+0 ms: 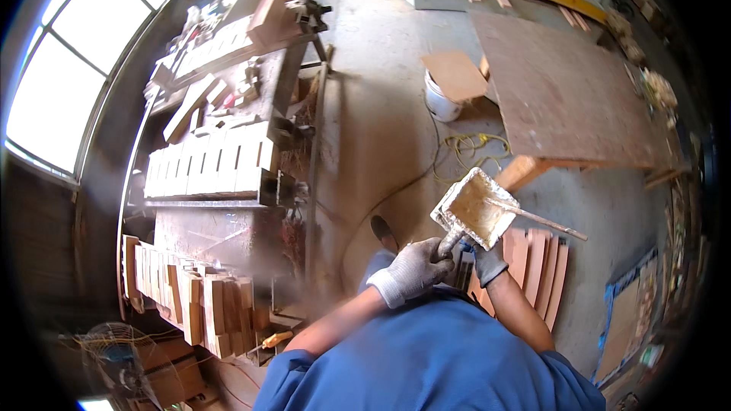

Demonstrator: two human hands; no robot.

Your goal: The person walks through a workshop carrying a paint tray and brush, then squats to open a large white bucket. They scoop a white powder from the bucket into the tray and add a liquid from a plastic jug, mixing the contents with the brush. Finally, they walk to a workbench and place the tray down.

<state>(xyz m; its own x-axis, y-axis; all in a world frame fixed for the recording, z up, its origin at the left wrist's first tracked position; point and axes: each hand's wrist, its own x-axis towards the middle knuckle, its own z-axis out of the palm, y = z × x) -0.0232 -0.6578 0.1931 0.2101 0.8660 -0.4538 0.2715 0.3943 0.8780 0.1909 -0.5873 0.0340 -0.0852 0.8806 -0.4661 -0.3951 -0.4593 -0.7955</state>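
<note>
Left hand [413, 268] on glue tray [474, 208] handle, right hand [488, 262] beneath

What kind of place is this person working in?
Most likely a woodworking shop: cut wooden blocks line a metal workbench, plywood sheets lie on the concrete floor, and the gloved hands hold a glue-caked tray.

Few packages show, and no labels, signs or screens. A white bucket [441, 101], covered by a loose flat piece of brown cardboard [455, 74], stands on the floor well beyond the right grip [487, 262]. Brown cardboard boxes [171, 373] sit far left of the left grip [411, 270].
</note>
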